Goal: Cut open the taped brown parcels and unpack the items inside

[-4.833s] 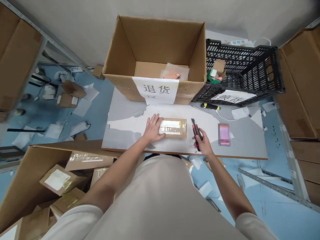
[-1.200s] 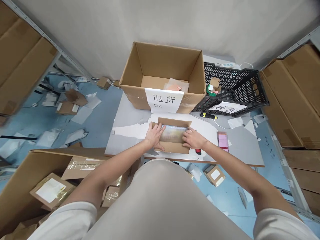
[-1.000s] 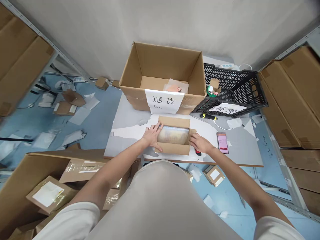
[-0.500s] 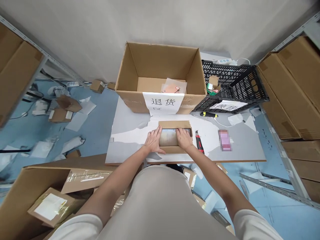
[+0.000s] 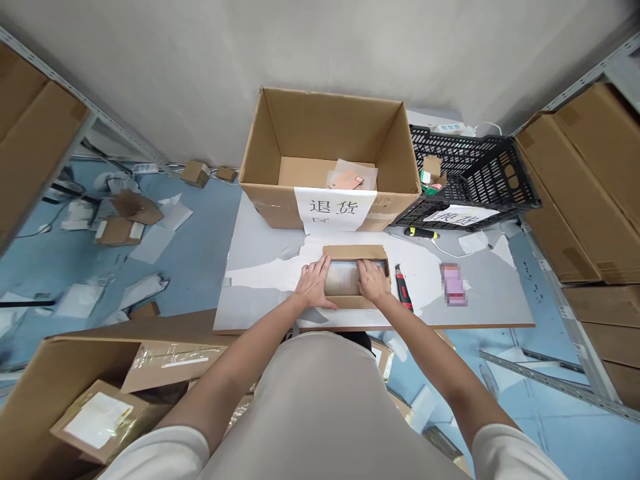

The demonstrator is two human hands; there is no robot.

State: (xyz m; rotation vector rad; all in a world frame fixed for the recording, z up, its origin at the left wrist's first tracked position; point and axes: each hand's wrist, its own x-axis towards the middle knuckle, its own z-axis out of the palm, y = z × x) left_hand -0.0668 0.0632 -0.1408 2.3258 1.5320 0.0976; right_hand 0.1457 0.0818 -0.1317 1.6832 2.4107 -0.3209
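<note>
A small open cardboard box (image 5: 355, 251) lies on the table in front of me, its long flaps folded out. Inside is a pale item (image 5: 343, 279) with a shiny, clear-looking wrap; its exact kind does not show. My left hand (image 5: 316, 283) grips the box's left end, fingers along the far side and thumb near the front edge. My right hand (image 5: 373, 281) reaches into the right part of the box, fingers curled against the wrapped item, their tips partly hidden. Just right of the box lies a red and black utility knife (image 5: 403, 288).
Behind stands a large cardboard box (image 5: 273, 208) with a paper label, a pink card inside. Beside it are a black plastic crate (image 5: 500, 180) and a yellow-black cutter (image 5: 421, 233). A pink blurred item (image 5: 453, 285) lies right. A large carton (image 5: 30, 400) of parcels stands lower left.
The view has shifted slightly, so the table things appear a little further right and lower. Both hands stay at the small box; the right fingers look slightly more curled into it.
</note>
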